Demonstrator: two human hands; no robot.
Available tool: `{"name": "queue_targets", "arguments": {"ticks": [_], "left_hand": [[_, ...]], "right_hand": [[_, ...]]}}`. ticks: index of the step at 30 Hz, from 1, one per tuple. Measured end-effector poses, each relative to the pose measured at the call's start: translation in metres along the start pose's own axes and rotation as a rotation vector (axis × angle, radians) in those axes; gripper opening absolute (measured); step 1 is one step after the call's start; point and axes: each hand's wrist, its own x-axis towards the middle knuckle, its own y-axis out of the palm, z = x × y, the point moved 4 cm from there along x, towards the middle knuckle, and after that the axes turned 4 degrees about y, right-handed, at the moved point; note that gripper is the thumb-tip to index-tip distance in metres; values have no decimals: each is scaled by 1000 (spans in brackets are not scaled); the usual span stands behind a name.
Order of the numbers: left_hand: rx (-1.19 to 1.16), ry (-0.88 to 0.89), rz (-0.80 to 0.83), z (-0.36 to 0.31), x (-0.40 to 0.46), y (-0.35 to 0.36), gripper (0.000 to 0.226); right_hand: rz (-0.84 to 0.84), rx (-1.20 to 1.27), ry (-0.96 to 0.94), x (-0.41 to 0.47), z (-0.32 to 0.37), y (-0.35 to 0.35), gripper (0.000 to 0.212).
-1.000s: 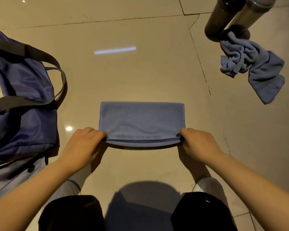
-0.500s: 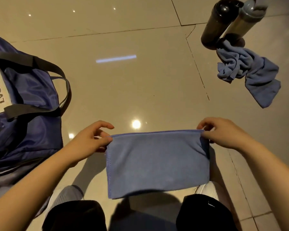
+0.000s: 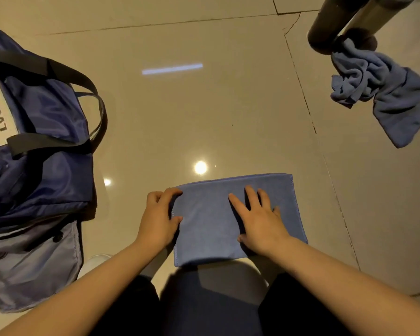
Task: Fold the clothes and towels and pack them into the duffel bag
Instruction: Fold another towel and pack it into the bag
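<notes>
Head view shows a change from half a second ago: then both hands held the folded blue towel [image 3: 211, 221] up by its top corners and it hung in the air; now it lies flat on the tiled floor [image 3: 204, 117], just in front of the person's knees. The right hand [image 3: 260, 221] has let go of its corner and rests on the middle of the towel with straight, spread fingers, pressing the cloth down. The left hand [image 3: 159, 219] stays at the left edge; its fingers are curled and its thumb and fingertips touch the cloth at that edge, as if pinching it, but I cannot tell if the edge is really gripped. So the towel is under the right palm and beside the left hand.

The navy duffel bag [image 3: 39, 151] lies on the floor at the left, well apart from the towel. A crumpled blue cloth [image 3: 383, 93] lies far at the right, touching two dark bottles [image 3: 344, 20] near the top edge.
</notes>
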Motion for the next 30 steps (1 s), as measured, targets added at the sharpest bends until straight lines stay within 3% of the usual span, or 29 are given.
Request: {"name": "queue_targets", "arguments": {"ticks": [3, 7, 12, 14, 18, 23, 26, 30], "left_hand": [[-85, -67, 64, -5, 7, -1, 50], [-548, -314, 77, 1, 6, -7, 54], [-792, -417, 150, -2, -5, -5, 53], [-781, -418, 90, 1, -6, -4, 49], [-392, -313, -146, 1, -10, 5, 54], [-336, -249, -172, -17, -17, 18, 66], [-605, -302, -123, -5, -17, 10, 60], [-1059, -439, 86, -5, -17, 5, 52]], "right_hand": [[-13, -11, 0, 1, 0, -3, 98], [-32, -19, 0, 1, -1, -2, 99], [-53, -13, -24, 2, -1, -5, 100], [-59, -18, -26, 2, -1, -5, 100], [-69, -35, -21, 1, -2, -6, 100], [-69, -18, -9, 0, -2, -6, 100], [-60, -13, -3, 1, 0, -6, 100], [-65, -27, 1, 2, 3, -9, 98]]}}
